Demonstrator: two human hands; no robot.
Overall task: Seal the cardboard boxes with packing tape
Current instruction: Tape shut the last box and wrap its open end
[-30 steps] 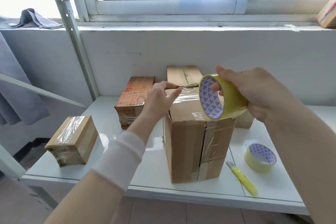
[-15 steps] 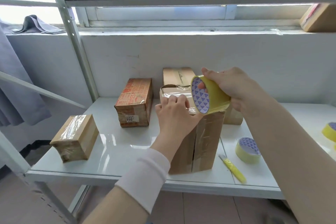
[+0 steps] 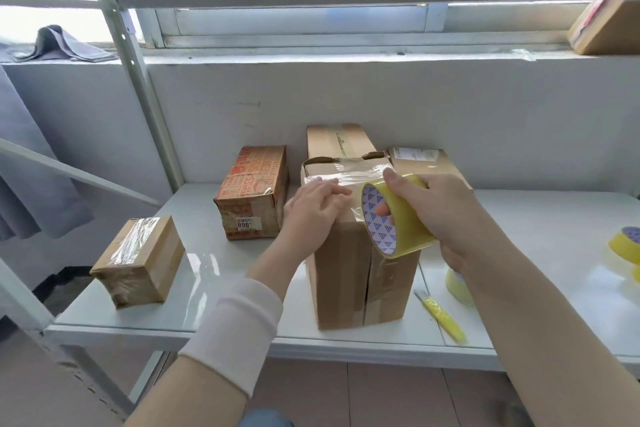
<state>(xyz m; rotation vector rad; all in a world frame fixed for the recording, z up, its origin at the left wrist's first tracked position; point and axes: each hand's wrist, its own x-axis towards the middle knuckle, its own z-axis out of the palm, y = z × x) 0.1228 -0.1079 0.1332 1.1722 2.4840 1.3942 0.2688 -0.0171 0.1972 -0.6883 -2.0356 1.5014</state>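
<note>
I am working on the tall cardboard box (image 3: pixel 346 270), which is standing upright near the front edge of the white shelf (image 3: pixel 207 253). A clear tape strip (image 3: pixel 346 172) is lying across its top and running to the tape roll (image 3: pixel 398 218) at the box's front right corner.

I am counting six boxes in all. Five are on the shelf: the tall one, a plain box (image 3: pixel 337 140) just behind it, another box (image 3: pixel 426 163) behind and to its right, an orange printed box (image 3: pixel 254 194) to its left, and a small taped box (image 3: pixel 138 260) well apart at the far left. The sixth box (image 3: pixel 606 26) is sitting on the window ledge at the upper right. I am counting three tape rolls: the one I am holding, a pale roll (image 3: pixel 457 284) partly hidden behind my right wrist, and a yellow roll (image 3: pixel 623 248) cut off by the right edge. There is one yellow knife (image 3: pixel 441 317).

My left hand (image 3: pixel 311 208) is lying palm down with fingers nearly straight, pressing the tape onto the box top near its left front edge. My right hand (image 3: pixel 440 215) is gripping the tape roll, one digit hooked into the core and the others wrapping the outside, holding it on edge against the box top. Both hands are touching the tall box, with the roll between them.
</note>
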